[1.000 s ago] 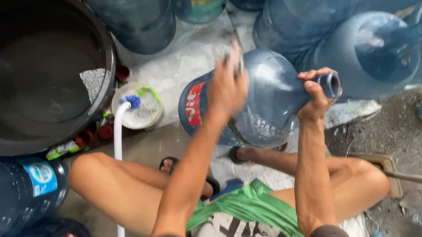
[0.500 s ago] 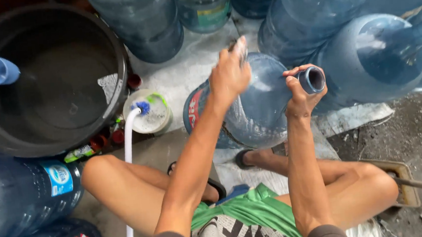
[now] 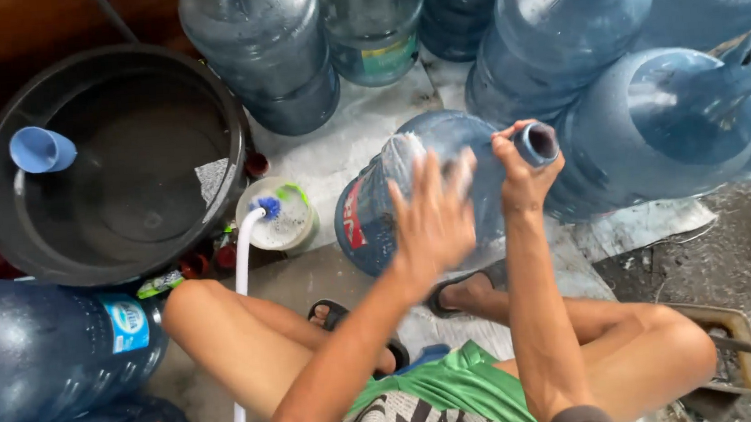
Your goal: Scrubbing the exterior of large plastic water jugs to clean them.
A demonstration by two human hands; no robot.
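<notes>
The right hand (image 3: 524,167) is closed around the neck of a large blue water jug (image 3: 409,191) that lies tilted on its side, its open mouth pointing right. The left hand (image 3: 433,220) is open, fingers spread and blurred, over the jug's body; whether it touches the plastic cannot be told. The jug rests on a pale wet sheet (image 3: 345,151) spread over the concrete floor (image 3: 748,247), just in front of the person's sandalled feet, with little free room around it: upright and leaning blue jugs (image 3: 557,40) crowd the far and right sides, and more jugs (image 3: 42,349) lie at the near left. Left of the jug stands a small white tub (image 3: 281,222) with a white hose (image 3: 241,282) ending at it. Farther left sits a wide black basin (image 3: 117,163) with a blue funnel (image 3: 41,150) on its rim. A shallow tray (image 3: 742,348) lies at the right edge.
</notes>
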